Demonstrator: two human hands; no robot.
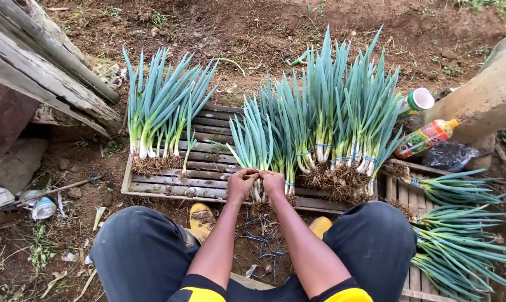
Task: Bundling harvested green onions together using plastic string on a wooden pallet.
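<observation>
Crouching over a wooden slatted pallet point(169, 182) on bare soil, the person is gripping a small bunch of spring onions point(253, 146) with both hands. The left hand point(241, 184) is clenching the white stems just above the roots, and the right hand point(273, 183) is clenching the same bunch right beside it, knuckles nearly touching. This bunch is standing upright at the pallet's near edge, between the knees. A loose pile of onions point(162, 112) is lying to the left, tied bundles point(342, 120) are leaning in a row to the right, and more bundles point(460, 223) are lying farther right. Blue ties point(264, 237) are lying tangled on the ground below the hands, near yellow boots point(201, 218). Two plastic bottles point(426, 137) are lying beyond the tied bundles.
</observation>
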